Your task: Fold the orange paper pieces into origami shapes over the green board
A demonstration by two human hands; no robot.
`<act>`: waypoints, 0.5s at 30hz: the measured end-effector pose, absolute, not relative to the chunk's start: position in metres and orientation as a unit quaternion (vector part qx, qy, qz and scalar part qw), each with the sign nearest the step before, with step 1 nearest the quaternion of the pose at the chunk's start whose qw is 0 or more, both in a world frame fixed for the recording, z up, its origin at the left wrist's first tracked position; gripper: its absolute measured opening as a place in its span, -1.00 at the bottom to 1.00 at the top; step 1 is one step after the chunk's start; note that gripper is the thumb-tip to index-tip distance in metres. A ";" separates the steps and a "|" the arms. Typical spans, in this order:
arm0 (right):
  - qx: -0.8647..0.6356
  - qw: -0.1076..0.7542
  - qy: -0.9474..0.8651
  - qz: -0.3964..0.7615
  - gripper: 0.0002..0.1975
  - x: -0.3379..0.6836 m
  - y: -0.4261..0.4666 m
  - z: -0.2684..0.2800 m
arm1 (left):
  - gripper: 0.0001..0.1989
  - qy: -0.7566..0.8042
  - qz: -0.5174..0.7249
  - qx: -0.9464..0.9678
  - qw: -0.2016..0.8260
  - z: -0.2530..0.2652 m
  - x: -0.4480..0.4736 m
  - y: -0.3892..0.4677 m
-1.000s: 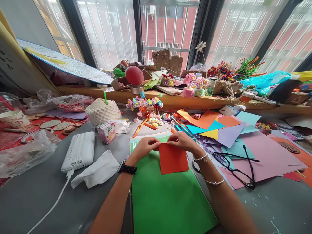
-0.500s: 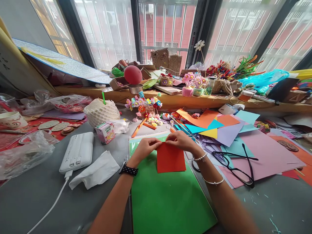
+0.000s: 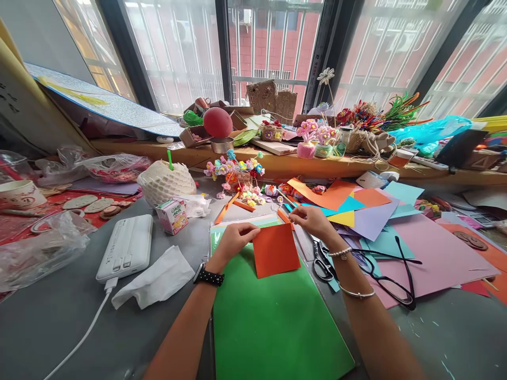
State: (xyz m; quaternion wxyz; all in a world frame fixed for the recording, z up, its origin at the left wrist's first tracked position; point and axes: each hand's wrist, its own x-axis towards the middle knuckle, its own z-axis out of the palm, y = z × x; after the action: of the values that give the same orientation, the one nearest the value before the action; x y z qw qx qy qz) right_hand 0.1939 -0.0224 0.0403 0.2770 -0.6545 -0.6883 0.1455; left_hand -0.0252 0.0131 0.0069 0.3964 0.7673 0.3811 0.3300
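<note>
My left hand [image 3: 234, 244] pinches the upper left corner of an orange-red square of paper [image 3: 276, 252] between thumb and fingers. The square sits slightly tilted over a large green sheet [image 3: 273, 322]. Just above the square's upper right corner is my right hand [image 3: 312, 222], its thumb and fingertips drawn together. Whether that corner or anything else is between them, I cannot make out. Scissors with black handles [image 3: 324, 268] lie beside the right wrist, partly covered by it. Behind the square rests an orange strip [image 3: 284, 215].
Coloured paper sheets [image 3: 374, 216] and black-framed glasses [image 3: 396, 282] lie to the right. On the left are a white power bank [image 3: 125, 247] with a cable, a tissue [image 3: 158, 277] and a small carton [image 3: 172, 216]. Crafted flowers [image 3: 235, 171] stand behind, below a crowded sill.
My right hand has moved right, away from my left hand, uncovering the square's top edge. The paper has tilted, its right side higher. The scissors now show more fully.
</note>
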 end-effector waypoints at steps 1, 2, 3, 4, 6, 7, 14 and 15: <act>-0.622 0.283 -0.713 0.158 -0.77 0.188 -0.023 0.040 | -0.74 0.377 0.325 0.769 0.401 0.007 -0.025 0.013; -0.591 0.281 -0.735 0.178 -0.77 0.182 -0.023 0.040 | -0.75 0.370 0.321 0.771 0.407 0.007 -0.025 0.013; -0.567 0.271 -0.752 0.201 -0.77 0.176 -0.023 0.040 | -0.75 0.362 0.318 0.773 0.413 0.006 -0.024 0.012; -0.551 0.252 -0.768 0.210 -0.78 0.170 -0.023 0.039 | -0.75 0.355 0.314 0.775 0.417 0.006 -0.024 0.012; -0.548 0.218 -0.785 0.191 -0.80 0.162 -0.023 0.037 | -0.75 0.348 0.303 0.780 0.423 0.006 -0.024 0.012; -0.548 0.206 -0.791 0.180 -0.81 0.159 -0.023 0.036 | -0.75 0.348 0.297 0.781 0.424 0.006 -0.024 0.012; -0.555 0.205 -0.785 0.184 -0.80 0.172 -0.022 0.038 | -0.77 0.400 0.321 0.725 0.460 0.011 -0.030 0.016; -0.558 0.210 -0.782 0.185 -0.80 0.174 -0.023 0.039 | -0.76 0.406 0.333 0.711 0.468 0.012 -0.030 0.016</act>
State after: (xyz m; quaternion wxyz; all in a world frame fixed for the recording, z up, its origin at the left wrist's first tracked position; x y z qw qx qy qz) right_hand 0.1738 -0.0227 0.0385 0.2096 -0.5579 -0.7815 0.1845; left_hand -0.0305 0.0160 0.0120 0.4684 0.7106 0.4060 0.3329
